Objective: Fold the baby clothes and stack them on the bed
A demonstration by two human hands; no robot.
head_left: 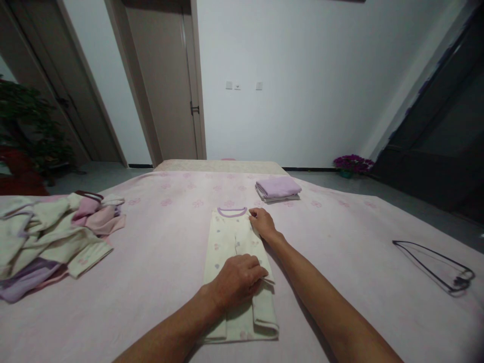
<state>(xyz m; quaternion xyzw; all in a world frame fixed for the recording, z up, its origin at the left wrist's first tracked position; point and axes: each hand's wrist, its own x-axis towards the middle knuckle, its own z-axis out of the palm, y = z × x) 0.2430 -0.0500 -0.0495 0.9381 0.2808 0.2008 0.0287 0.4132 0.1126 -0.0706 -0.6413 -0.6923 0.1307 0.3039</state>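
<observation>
A cream shirt (pixel 223 252) with a lilac neckline and small printed motifs lies on the bed cover, collar at the far end. Its sides are folded inward, making a narrow strip. My left hand (pixel 242 277) is closed over the lower middle, fingertips pinching the end of a folded-over sleeve (pixel 268 278). At the shoulder on the far right, my right hand (pixel 262 222) pinches the edge of the shirt between thumb and fingers. The left hand and wrist hide part of the shirt's lower half.
Loose clothes (pixel 56 237) in cream, pink and lilac are heaped at the left. A folded lilac stack (pixel 279 187) lies beyond my right hand. Black-framed wire hanger-like object (pixel 431 267) rests at the right. Purple flowers (pixel 352 164) stand on the floor by the wall.
</observation>
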